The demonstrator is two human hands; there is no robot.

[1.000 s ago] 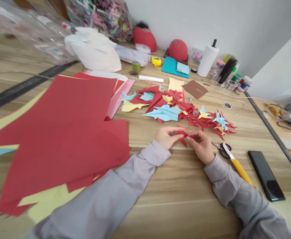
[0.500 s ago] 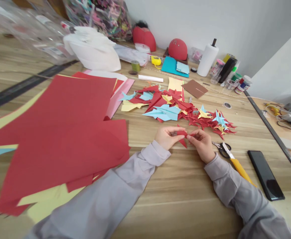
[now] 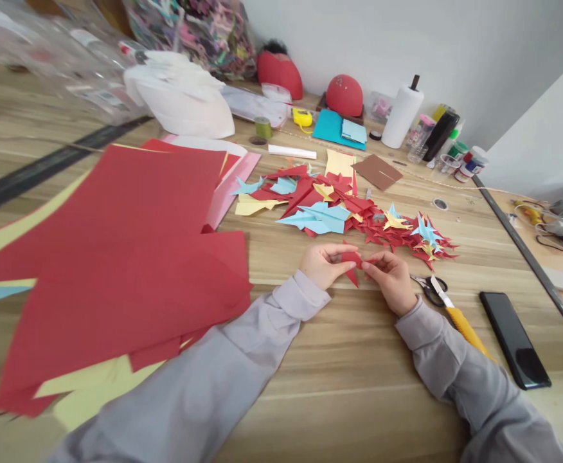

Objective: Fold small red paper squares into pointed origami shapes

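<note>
A small folded piece of red paper (image 3: 351, 260) is held between my two hands, a pointed end hanging below the fingers. My left hand (image 3: 322, 265) pinches it between thumb and fingers from the left. From the right, my right hand (image 3: 391, 276) pinches its other edge; the fingertips of both hands almost meet. Just beyond the hands lies a heap of folded paper pieces (image 3: 305, 193), mostly red, with some blue and yellow ones. A blue folded paper plane (image 3: 317, 218) rests at the heap's near side. The finer folds are partly hidden by my fingers.
Large red paper sheets (image 3: 132, 257) cover the left of the table. Scissors (image 3: 433, 290), a yellow-handled utility knife (image 3: 464, 325) and a black phone (image 3: 515, 337) lie to the right. Behind stand a white paper roll (image 3: 402, 117), bottles (image 3: 443, 136) and a yellow tape measure (image 3: 302, 117).
The red paper between my fingers has shifted slightly, its lower point now a little further left. Both hands keep nearly the same place and grip.
</note>
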